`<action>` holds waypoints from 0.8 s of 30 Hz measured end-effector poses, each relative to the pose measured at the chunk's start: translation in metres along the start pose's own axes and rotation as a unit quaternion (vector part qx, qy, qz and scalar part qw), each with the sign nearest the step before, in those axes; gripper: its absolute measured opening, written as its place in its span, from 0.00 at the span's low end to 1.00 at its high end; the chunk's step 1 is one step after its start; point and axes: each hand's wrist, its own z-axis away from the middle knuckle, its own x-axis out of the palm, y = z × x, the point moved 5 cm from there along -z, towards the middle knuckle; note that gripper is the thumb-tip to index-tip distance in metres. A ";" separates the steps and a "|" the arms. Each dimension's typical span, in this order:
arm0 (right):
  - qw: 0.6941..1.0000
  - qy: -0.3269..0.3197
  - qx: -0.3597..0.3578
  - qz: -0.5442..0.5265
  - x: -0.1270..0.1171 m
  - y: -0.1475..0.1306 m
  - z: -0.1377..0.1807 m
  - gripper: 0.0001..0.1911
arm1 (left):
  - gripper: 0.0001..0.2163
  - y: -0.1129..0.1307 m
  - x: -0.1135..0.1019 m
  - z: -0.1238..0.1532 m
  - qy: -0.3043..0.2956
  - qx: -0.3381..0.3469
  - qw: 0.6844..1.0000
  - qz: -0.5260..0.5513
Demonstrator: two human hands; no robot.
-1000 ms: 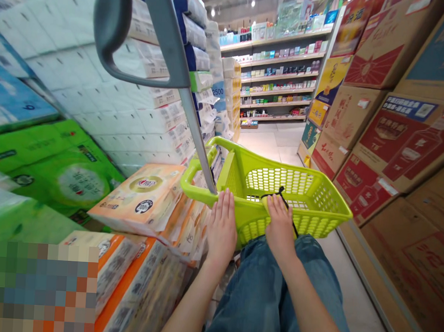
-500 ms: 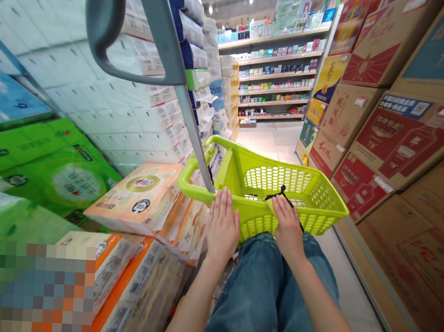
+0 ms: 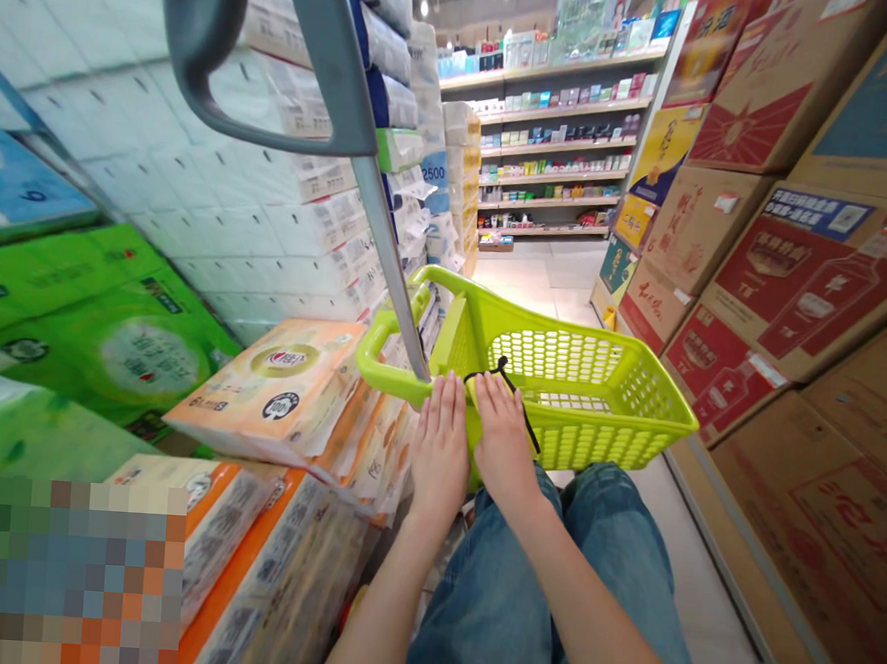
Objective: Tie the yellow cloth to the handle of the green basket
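Note:
A lime-green plastic shopping basket (image 3: 634, 404) stands on the aisle floor in front of my knees. My left hand (image 3: 441, 442) lies flat on its near rim, fingers stretched out together, beside the foot of the grey pull handle (image 3: 331, 75) that slants up to the top left. My right hand (image 3: 502, 434) rests on the same rim right next to the left hand, fingers curled over the edge where a black cord (image 3: 511, 391) is tied. The basket looks empty.
Stacked tissue packs in orange (image 3: 281, 392), green (image 3: 104, 341) and white (image 3: 161, 154) wrap line the left side. Brown and red cartons (image 3: 807, 284) are piled on the right. Far shelves (image 3: 560, 149) with small goods close the tiled aisle (image 3: 544, 278).
My right hand has slid left along the basket's near rim until it sits beside my left hand, taking the black cord with it. The left hand has stayed put.

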 end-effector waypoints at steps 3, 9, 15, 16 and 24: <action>1.000 -0.013 -0.017 -0.013 0.001 -0.006 0.001 0.44 | 0.31 0.000 0.001 0.000 -0.004 -0.002 1.000 -0.004; 0.998 0.018 -0.006 0.058 -0.020 0.065 0.032 0.47 | 0.33 0.000 -0.002 0.000 -0.007 0.002 1.000 0.013; 0.989 0.052 0.060 0.123 -0.042 0.130 0.056 0.45 | 0.35 -0.001 -0.001 0.001 0.003 0.005 1.000 0.019; 0.988 0.057 0.071 0.126 -0.042 0.130 0.055 0.45 | 0.35 -0.001 -0.001 0.001 0.004 0.006 1.000 0.018; 0.999 0.001 0.026 0.042 0.000 0.013 0.007 0.44 | 0.32 -0.002 0.001 0.002 0.004 0.011 1.000 -0.004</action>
